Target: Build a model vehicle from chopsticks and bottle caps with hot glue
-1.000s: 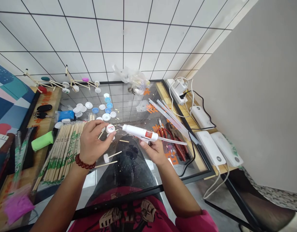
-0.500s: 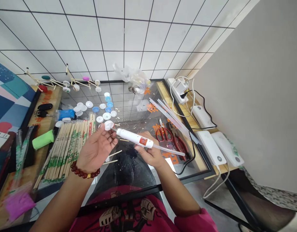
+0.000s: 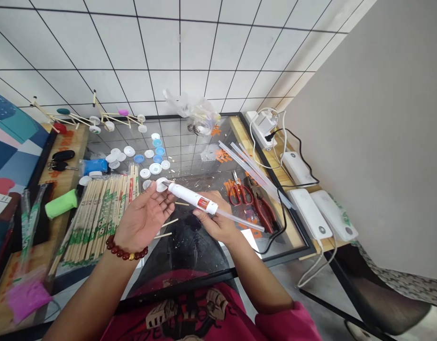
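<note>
Bottle cap (image 3: 160,186) was gripped by left hand (image 3: 141,217), hot-glue gun (image 3: 188,194) by right hand (image 3: 218,226). Burns were risked by nozzle (image 3: 167,183) slips.

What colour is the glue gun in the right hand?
The glue gun is white, with an orange-red patch near its rear; the head view shows it best.

Glue gun (image 3: 186,193): wht cylindrical body, red-orange panel nr rear, held at a tilt, nozzle (image 3: 168,183) end twd approx 10 o'clock. Clear glue stick (image 3: 241,220) juts from rear end, pointing approx 4 o'clock, slightly bowed. Wht round cap (image 3: 160,186), shallow, held tilted at gun's 10 o'clock end, hollow side apparently twd nozzle. Tip's right at cap; can't tell if touching.
</note>
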Action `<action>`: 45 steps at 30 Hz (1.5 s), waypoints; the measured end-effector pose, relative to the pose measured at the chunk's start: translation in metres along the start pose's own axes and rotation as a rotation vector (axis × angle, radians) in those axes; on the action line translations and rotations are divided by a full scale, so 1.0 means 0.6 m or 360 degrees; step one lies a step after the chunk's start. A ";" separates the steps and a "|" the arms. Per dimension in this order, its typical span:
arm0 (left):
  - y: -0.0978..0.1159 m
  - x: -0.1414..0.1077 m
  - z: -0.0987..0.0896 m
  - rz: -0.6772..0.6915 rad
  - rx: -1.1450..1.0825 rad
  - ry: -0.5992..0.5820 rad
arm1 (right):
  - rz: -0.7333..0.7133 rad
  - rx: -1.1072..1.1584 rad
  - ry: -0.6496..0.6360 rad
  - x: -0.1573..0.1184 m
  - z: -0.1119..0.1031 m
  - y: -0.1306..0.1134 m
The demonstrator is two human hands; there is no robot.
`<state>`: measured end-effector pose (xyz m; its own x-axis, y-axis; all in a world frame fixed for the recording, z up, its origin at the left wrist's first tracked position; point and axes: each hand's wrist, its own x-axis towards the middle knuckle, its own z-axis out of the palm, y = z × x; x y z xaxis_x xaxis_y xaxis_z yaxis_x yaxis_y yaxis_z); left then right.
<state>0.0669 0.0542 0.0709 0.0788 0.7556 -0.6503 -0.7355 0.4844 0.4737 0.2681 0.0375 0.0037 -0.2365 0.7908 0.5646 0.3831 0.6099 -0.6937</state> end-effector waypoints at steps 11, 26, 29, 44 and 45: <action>-0.010 -0.001 0.009 0.0039 0.0044 0.0035 | 0.0075 -0.0048 -0.0085 0.000 -0.004 -0.002; -0.014 -0.001 0.002 0.0096 0.0021 0.0014 | 0.0077 -0.0027 -0.0075 0.000 -0.006 -0.004; -0.011 0.005 -0.001 0.0179 -0.0003 0.0038 | 0.0022 0.0032 -0.0025 0.000 -0.006 -0.002; 0.036 -0.028 -0.017 0.1026 0.0560 -0.0292 | 0.0347 0.0252 0.0389 -0.029 -0.008 0.037; 0.045 -0.042 -0.019 0.0983 0.0504 -0.0286 | 0.0383 0.0263 0.0412 -0.031 -0.007 0.040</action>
<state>0.0374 0.0432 0.0929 -0.1593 0.9808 -0.1126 -0.4533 0.0287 0.8909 0.2855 0.0370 -0.0216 0.0838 0.8858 0.4564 0.2463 0.4253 -0.8709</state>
